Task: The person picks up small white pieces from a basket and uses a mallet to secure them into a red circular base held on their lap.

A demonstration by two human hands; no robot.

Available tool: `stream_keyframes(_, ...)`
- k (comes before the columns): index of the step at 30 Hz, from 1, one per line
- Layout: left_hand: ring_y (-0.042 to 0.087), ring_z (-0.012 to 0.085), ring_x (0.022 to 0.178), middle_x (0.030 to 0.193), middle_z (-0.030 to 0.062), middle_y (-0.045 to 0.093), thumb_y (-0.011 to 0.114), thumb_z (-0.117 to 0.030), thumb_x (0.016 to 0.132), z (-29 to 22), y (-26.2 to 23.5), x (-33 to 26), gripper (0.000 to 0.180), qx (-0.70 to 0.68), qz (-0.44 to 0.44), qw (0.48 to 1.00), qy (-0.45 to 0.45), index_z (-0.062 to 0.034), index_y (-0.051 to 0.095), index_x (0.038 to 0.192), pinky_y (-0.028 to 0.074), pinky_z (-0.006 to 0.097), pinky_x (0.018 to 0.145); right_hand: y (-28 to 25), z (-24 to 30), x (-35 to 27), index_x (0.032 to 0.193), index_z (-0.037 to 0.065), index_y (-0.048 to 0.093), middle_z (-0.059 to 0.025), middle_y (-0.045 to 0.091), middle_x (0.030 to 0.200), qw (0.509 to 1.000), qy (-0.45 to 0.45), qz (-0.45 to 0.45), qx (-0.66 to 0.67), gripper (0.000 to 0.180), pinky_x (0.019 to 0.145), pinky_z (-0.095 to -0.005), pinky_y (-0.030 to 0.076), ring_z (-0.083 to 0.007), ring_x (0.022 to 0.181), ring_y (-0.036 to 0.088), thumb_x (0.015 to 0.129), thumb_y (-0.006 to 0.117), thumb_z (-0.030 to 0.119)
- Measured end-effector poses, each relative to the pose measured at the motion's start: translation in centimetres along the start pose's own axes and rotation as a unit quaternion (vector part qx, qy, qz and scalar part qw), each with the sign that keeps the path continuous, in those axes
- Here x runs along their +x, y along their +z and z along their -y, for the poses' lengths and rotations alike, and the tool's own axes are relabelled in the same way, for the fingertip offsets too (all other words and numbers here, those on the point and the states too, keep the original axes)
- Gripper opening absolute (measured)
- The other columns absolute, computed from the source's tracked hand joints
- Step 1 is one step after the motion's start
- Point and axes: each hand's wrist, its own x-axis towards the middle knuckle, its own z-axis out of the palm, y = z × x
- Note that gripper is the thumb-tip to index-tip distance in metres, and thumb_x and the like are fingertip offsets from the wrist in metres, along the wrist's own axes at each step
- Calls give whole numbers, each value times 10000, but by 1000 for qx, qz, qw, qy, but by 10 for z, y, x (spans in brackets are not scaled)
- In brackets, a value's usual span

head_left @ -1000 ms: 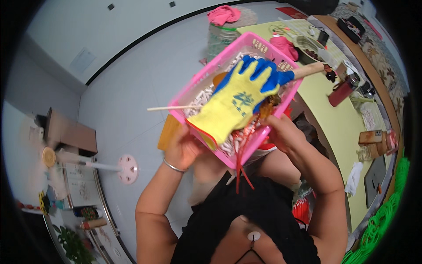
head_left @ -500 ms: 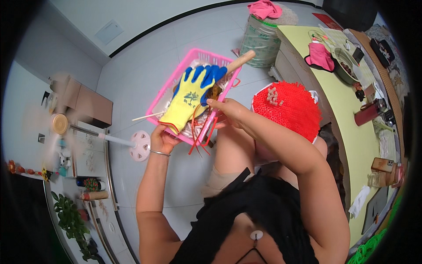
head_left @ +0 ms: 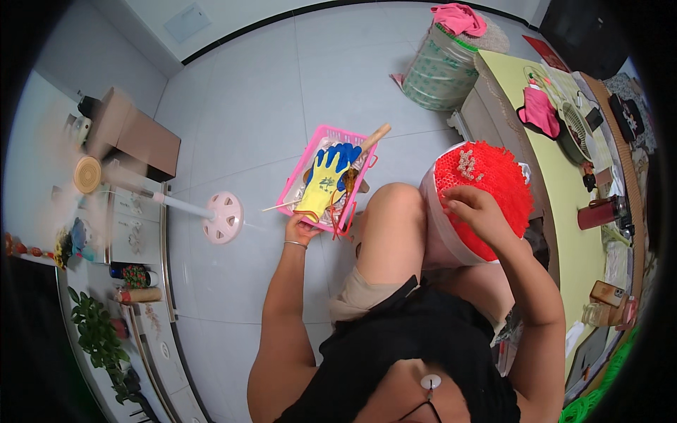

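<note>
A pink plastic basket (head_left: 299, 169) is low over the floor, left of my knee. My left hand (head_left: 301, 229) is closed on its near edge. Inside lies a yellow work glove (head_left: 324, 187) with blue fingertips, over white pieces I cannot make out. A wooden handle (head_left: 377, 136) sticks out at the far right, a thin stick (head_left: 278, 206) at the left. My right hand (head_left: 474, 211), fingers bent but apart and seemingly holding nothing, hovers over a red honeycomb-like bundle (head_left: 497, 173) in a white wrapping (head_left: 441, 236). Small pale bead-like pieces (head_left: 468, 166) sit on the bundle.
A pale green table (head_left: 539, 158) runs along the right, bearing a pink cloth (head_left: 541, 111), a basket (head_left: 572, 130), a dark red flask (head_left: 596, 215) and a phone (head_left: 606, 292). A fan's round base (head_left: 223, 218) stands left. A tall green-patterned container (head_left: 443, 70) is at the back.
My right hand has left the basket and moved right, over the red bundle. The basket, still in my left hand, is lower and farther from me.
</note>
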Motion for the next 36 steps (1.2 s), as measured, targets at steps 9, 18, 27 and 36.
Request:
stream_keyframes(9,646,336,945,1101,121,638,708,-259,800,-25,-34,-13,472,229,-65,967,-90,-78,557,1209,486,600,871,5,-14,-41,1193,-54,575,-109,662,1075,996,-20,-44,75,268,849,-270,507,-158,963,641,936,545,20)
stream_keyframes(18,645,333,923,965,204,674,737,-383,743,-67,131,-42,424,807,-117,498,294,-9,650,925,502,437,790,14,-13,-67,1164,-35,598,-119,674,1065,994,-90,-50,-29,269,845,-299,509,-179,962,650,899,580,11)
stream_keyframes(27,589,377,1095,1156,195,634,826,-258,662,-16,194,45,658,829,-119,474,272,-38,561,1223,493,440,927,16,1,-99,1134,-14,607,-191,658,989,971,-160,-39,-175,296,747,-357,534,-296,874,667,847,642,48)
stream_keyframes(36,650,213,884,1002,109,685,819,-7,597,-106,156,16,557,557,-14,767,319,-15,615,1115,514,328,817,-9,-51,-114,1145,0,634,-143,688,1007,989,-90,-82,-81,274,809,-299,512,-208,916,667,873,626,35)
